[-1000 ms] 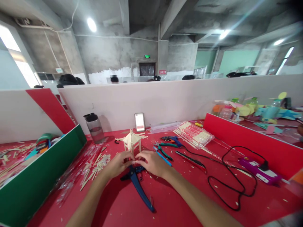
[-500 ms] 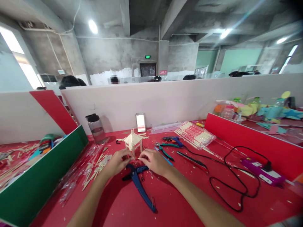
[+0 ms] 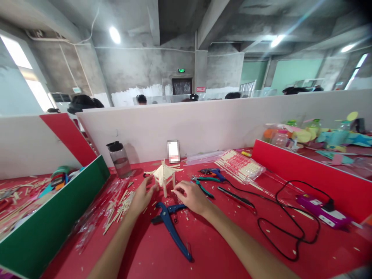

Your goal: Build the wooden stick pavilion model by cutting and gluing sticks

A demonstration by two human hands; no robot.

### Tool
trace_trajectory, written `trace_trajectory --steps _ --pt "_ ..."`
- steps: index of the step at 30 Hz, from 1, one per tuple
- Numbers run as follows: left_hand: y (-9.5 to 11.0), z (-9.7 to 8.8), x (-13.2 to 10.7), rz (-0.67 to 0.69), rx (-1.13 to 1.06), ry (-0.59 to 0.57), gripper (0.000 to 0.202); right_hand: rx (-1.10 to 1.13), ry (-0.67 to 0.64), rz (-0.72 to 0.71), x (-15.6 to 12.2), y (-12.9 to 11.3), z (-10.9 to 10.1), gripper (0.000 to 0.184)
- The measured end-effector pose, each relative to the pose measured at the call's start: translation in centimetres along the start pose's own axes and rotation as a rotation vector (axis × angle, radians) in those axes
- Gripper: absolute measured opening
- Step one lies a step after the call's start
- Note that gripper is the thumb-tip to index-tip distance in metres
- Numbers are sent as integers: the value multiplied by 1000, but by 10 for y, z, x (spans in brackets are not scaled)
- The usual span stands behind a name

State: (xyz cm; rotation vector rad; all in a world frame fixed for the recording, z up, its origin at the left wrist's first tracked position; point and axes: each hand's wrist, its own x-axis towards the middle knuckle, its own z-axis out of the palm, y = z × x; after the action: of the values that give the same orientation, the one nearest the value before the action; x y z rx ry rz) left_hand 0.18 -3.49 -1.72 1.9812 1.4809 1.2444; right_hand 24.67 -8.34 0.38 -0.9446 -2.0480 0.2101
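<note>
A small pavilion model of pale wooden sticks (image 3: 164, 173) stands upright on the red table, its roof peaked and its legs thin. My left hand (image 3: 144, 195) is at the model's left side, thumb and fingers apart; whether it touches the model I cannot tell. Just right of the front leg, my right hand (image 3: 190, 195) pinches a short piece of wooden stick (image 3: 173, 191) between thumb and forefinger. In front of both hands lies a blue-handled cutter (image 3: 171, 228), pointing away from me.
Loose sticks (image 3: 117, 211) and clear wrappers lie left, beside a green divider (image 3: 58, 217). A water bottle (image 3: 119, 161) and a phone (image 3: 173, 151) stand behind. Right are pliers (image 3: 205, 188), a glue gun (image 3: 215, 173), a knife (image 3: 236, 198), bundled sticks (image 3: 240, 166) and a corded power strip (image 3: 322, 211).
My left hand has moved back and left, away from my right fingertips, to the model's side. The right hand has shifted slightly right, keeping its pinch on the stick piece.
</note>
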Motion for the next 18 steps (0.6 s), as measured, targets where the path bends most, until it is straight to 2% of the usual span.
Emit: trace_trajectory --steps 4,9,12,18 --pt "-8 12 1 0 -99 -36 39 0 8 4 0 0 -1 6" --pt "-15 17 1 -47 -123 -55 33 1 23 12 1 0 -1 6" --pt "-14 17 -1 -48 -86 -61 30 3 38 15 1 0 0 7" --pt "-5 15 -4 42 -57 -121 32 17 94 24 4 0 -5 7"
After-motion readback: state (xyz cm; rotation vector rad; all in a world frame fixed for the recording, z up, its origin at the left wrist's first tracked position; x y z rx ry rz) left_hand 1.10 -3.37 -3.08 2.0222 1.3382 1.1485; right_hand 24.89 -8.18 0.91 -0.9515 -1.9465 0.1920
